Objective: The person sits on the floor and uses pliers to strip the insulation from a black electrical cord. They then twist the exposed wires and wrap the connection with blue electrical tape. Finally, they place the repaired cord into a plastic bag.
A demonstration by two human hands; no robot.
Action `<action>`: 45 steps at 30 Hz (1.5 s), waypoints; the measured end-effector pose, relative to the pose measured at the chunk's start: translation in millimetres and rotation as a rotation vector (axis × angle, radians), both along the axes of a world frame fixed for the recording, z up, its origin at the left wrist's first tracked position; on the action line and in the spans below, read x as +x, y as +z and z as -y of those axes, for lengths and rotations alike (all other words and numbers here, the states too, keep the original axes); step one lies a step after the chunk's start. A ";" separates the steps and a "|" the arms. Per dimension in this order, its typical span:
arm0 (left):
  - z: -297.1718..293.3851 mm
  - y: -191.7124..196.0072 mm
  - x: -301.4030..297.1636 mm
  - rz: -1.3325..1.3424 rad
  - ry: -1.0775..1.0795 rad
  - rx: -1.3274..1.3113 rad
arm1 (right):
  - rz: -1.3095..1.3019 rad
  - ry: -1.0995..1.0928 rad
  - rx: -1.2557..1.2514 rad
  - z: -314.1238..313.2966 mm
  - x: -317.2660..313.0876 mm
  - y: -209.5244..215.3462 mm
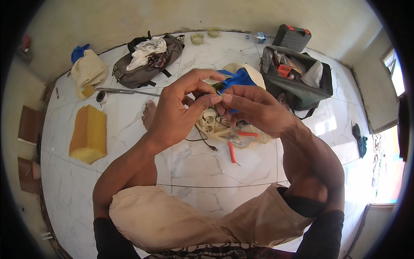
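Note:
My left hand (179, 108) and my right hand (254, 108) meet in front of me, fingertips pinched together on a thin wire end (218, 98). Which hand actually grips the wire is hard to tell; both touch it. Below the hands, on the marble floor, lies a cream socket strip (207, 123) with black wires (202, 140) trailing from it. Red-handled pliers (235, 144) lie beside the strip on a clear plastic bag. A blue cloth (241, 77) shows behind my right hand.
A yellow foam block (88, 134) lies left. A grey backpack (142, 64) with clothes sits far left, an open tool bag (297, 77) and a dark tool case (293, 36) far right. My bare foot (148, 113) and bent knees in beige shorts (181, 216) are near.

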State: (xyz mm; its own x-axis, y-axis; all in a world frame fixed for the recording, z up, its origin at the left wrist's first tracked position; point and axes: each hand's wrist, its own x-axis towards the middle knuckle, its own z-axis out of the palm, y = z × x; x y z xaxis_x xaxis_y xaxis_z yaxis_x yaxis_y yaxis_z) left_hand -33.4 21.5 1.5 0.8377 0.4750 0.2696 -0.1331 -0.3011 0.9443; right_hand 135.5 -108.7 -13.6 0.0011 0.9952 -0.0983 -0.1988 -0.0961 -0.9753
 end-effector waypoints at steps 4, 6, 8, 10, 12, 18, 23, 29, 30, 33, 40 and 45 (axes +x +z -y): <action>-5.3 -12.2 2.3 0.094 0.051 0.307 | 0.049 -0.004 0.018 -0.5 0.1 0.8; -8.0 -13.5 1.0 0.085 0.066 0.397 | 0.070 -0.017 0.012 -0.1 0.4 1.7; -9.2 -14.5 1.6 0.094 0.060 0.414 | 0.103 -0.034 0.016 0.9 -0.1 2.5; -7.2 -10.5 0.5 0.075 0.060 0.427 | 0.147 -0.045 0.036 2.5 -2.0 6.3; -4.6 -4.9 0.2 0.033 0.057 0.433 | 0.203 -0.026 0.090 1.9 1.1 2.8; -3.2 -8.5 4.2 0.139 0.040 0.578 | 0.370 -0.066 0.177 2.1 4.7 -3.3; -4.7 -10.3 3.4 0.111 0.079 0.653 | 0.435 -0.142 0.124 3.3 0.3 5.3; -3.4 -14.8 1.5 -0.108 0.137 0.142 | 0.326 -0.346 0.123 -4.1 2.4 2.3; -1.6 -12.6 2.7 -0.154 0.151 0.034 | 0.335 -0.384 0.128 -2.3 1.2 5.7; -2.6 -10.5 5.0 -0.101 0.084 -0.129 | 0.371 -0.402 0.134 -0.8 2.8 6.6; -8.0 -10.2 0.1 -0.120 -0.002 -0.235 | 0.335 -0.335 0.149 -2.9 -1.2 8.7; -5.6 -9.3 2.0 -0.134 -0.015 -0.212 | 0.312 -0.332 0.126 0.0 -1.9 13.7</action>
